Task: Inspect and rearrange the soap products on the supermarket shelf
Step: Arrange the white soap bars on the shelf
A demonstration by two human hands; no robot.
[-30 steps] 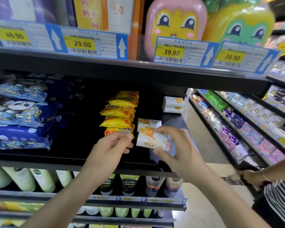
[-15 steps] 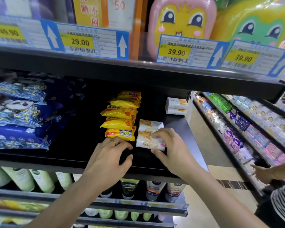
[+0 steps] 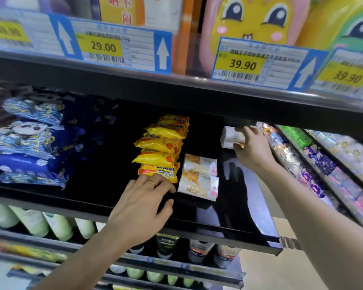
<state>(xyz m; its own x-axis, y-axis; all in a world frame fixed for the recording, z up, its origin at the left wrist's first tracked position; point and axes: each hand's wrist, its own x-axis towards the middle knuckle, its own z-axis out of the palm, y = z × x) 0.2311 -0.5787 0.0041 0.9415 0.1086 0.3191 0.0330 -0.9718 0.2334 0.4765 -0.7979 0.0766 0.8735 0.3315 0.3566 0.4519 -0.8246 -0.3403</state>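
From the head camera I see my right hand (image 3: 253,146) curled round the white soap packs (image 3: 228,137) at the back of the shelf (image 3: 218,229); my left hand (image 3: 144,203) lies loosely spread, fingertips touching the front yellow sulfur soap (image 3: 158,171). The two Mely bars (image 3: 199,178) sit between my hands — just beside the left. I'd judge it best to draw the white packs forward low and level, clear of the shelf edge above; then set them squarely behind the Mely bars.
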